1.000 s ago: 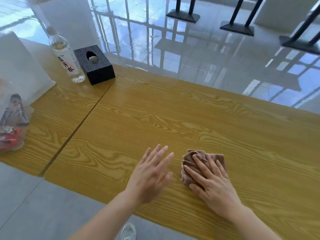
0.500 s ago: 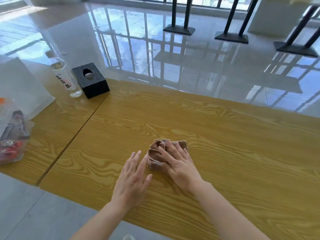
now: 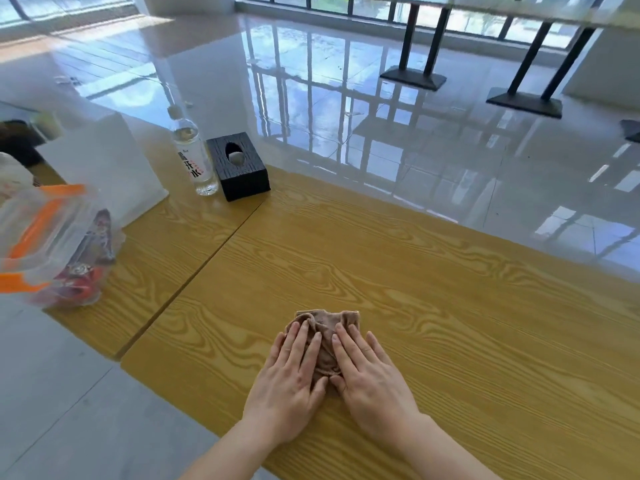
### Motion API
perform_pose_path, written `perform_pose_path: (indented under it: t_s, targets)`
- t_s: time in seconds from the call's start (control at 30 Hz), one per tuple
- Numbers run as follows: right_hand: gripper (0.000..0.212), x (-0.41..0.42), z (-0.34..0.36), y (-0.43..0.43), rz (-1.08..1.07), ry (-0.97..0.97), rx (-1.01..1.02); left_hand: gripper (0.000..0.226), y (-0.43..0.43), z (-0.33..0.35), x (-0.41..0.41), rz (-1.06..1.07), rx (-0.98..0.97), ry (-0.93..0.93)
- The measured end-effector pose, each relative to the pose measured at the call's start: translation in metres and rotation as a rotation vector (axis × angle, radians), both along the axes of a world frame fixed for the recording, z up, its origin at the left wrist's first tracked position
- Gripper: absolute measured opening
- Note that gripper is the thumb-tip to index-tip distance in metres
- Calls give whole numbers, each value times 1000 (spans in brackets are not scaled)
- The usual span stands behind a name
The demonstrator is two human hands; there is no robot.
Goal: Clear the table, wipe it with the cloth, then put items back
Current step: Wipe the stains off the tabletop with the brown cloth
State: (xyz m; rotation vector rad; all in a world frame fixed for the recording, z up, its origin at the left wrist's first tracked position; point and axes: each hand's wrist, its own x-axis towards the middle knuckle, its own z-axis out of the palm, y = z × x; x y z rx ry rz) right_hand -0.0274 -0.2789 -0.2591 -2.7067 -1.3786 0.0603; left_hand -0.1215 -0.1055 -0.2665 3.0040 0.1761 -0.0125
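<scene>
Head view: my left hand point(image 3: 289, 379) and right hand point(image 3: 369, 379) lay flat, fingers point(image 3: 349, 348) spread, pressing bunched cloth point(image 3: 323, 325) onto surface point(image 3: 450, 306) near front edge (nothing gripped). Risk: cloth bunching further, wiping patchily.

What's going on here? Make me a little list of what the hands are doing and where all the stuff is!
left hand: flat on crumpled brown cloth
right hand: flat on same cloth
yellow wood-grain table: bare around the cloth
clear plastic water bottle: upright, neighbouring table, far left
black textured tissue box: beside bottle
clear plastic bag with orange strips: left edge
</scene>
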Motion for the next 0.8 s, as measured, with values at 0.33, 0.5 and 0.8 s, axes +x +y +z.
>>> perform_pose_path:
  t_s: [0.33, 0.5, 0.8]
  targets:
    - [63, 19, 4, 129, 65, -17, -26, 73, 119, 6, 2, 83, -19, 39]
    - [63, 42, 10, 186, 64, -47, -74, 74, 174, 5, 26, 95, -51, 54]
    - [64, 68, 8, 260, 26, -26, -107, 76, 243, 6, 60, 78, -71, 65]
